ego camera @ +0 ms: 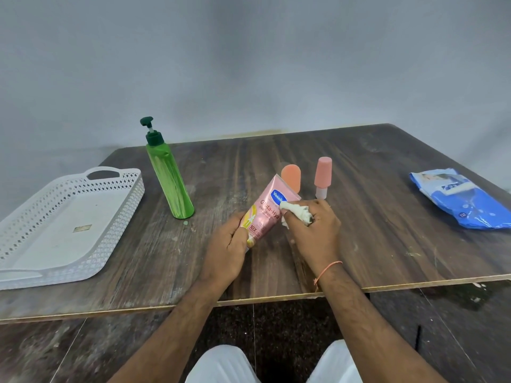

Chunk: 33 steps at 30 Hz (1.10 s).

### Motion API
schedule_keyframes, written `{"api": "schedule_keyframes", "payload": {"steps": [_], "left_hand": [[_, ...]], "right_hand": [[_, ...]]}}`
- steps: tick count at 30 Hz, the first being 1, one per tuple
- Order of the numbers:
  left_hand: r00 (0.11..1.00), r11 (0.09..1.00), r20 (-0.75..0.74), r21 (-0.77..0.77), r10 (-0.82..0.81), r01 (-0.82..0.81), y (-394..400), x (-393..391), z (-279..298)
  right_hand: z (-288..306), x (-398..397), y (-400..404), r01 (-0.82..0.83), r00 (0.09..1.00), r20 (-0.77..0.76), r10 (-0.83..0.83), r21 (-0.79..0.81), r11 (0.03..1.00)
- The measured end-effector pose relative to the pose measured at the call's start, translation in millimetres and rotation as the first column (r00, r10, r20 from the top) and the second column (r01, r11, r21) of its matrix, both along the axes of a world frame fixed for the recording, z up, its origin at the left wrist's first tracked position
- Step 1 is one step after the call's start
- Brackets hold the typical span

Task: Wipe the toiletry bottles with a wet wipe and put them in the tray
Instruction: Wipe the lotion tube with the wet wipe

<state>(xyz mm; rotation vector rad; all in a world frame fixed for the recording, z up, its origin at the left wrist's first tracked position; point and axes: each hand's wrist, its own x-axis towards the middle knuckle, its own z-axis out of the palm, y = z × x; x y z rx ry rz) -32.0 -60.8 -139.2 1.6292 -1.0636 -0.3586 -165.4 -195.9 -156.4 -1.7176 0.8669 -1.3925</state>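
Gripping the pink lotion tube (267, 214) at its lower end above the wooden table (373, 217), the left hand (225, 251) tilts it while the right hand (313, 230) pinches a crumpled wet wipe (297, 214) against its label, the green pump bottle (168, 172) and white tray (63, 222) standing to the left.

tube (266, 210): "Vaseli…" on blue badge, partly hidden | "Gluta-Hya" beneath | "10X" near lower end | small print unreadable | blue pack (461, 199): lettering too blurred to read
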Motion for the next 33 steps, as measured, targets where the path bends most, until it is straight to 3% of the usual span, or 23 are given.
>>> {"api": "schedule_keyframes", "payload": {"steps": [3,7,11,17,22,28,33], "left_hand": [[1.000,1.000,0.022,0.003,0.008,-0.008,-0.4,-0.7,-0.5],[0.997,1.000,0.079,0.017,0.017,-0.018,-1.1,1.3,-0.9],[0.982,0.999,0.188,0.051,0.005,-0.015,-2.1,3.8,-4.5],[0.973,0.998,0.229,0.051,0.012,-0.025,-1.4,2.6,-4.3],[0.959,0.996,0.283,0.094,-0.022,-0.005,-0.8,1.8,-4.9],[0.955,0.996,0.295,0.088,-0.013,-0.014,0.6,1.2,-5.5],[0.898,0.993,0.436,0.121,-0.055,0.002,1.5,-1.5,-6.7]], "right_hand": [[3.7,-3.0,-7.2,-0.010,1.000,-0.005,0.010,-0.083,0.997],[2.8,-7.4,-7.3,-0.121,0.986,-0.146,0.078,-0.316,0.941],[10.1,-12.7,-13.1,0.071,0.997,0.016,-0.070,-0.124,0.990],[3.0,-9.4,-6.9,-0.141,0.983,-0.156,0.095,-0.318,0.938],[3.2,-10.2,-14.1,0.101,0.986,-0.110,-0.127,-0.217,0.971],[2.9,-9.9,-6.8,-0.010,0.985,-0.165,-0.044,-0.313,0.950],[7.8,-11.3,-6.6,0.184,0.979,-0.044,-0.198,-0.227,0.956]]}}
